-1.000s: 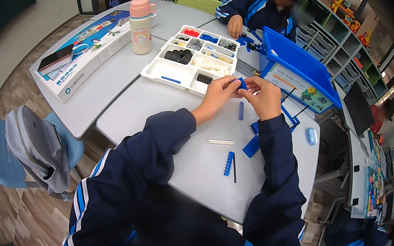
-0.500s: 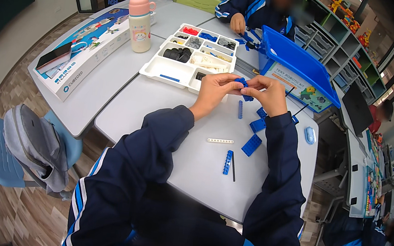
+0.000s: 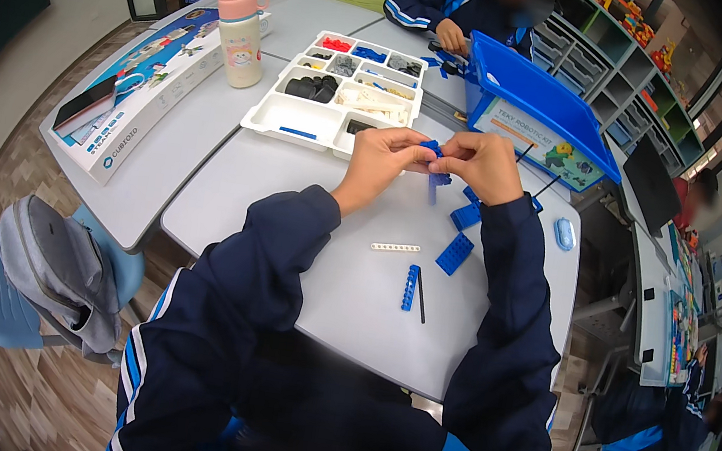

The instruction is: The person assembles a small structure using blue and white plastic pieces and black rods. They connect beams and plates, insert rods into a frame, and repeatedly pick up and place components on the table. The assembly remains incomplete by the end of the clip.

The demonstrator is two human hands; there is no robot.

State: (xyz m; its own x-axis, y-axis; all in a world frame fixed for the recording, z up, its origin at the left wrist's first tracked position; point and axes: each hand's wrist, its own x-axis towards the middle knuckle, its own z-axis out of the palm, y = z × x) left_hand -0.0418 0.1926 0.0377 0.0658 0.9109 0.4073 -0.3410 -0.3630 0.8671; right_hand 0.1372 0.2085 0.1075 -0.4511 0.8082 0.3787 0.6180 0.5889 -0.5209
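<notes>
In the head view, the left grip (image 3: 378, 162) and right grip (image 3: 486, 164) pinch small blue pieces (image 3: 432, 145) between them above the counter (image 3: 346, 306). Nearer the person lie a white beam (image 3: 395, 247) and a black rod (image 3: 421, 295); a parts tray (image 3: 275, 112) sits beyond.

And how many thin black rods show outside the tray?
3: one rod lies right of the ridged blue strip; a second rod and a third rod show right of the right hand, near the blue bin. Others may be hidden.
</notes>
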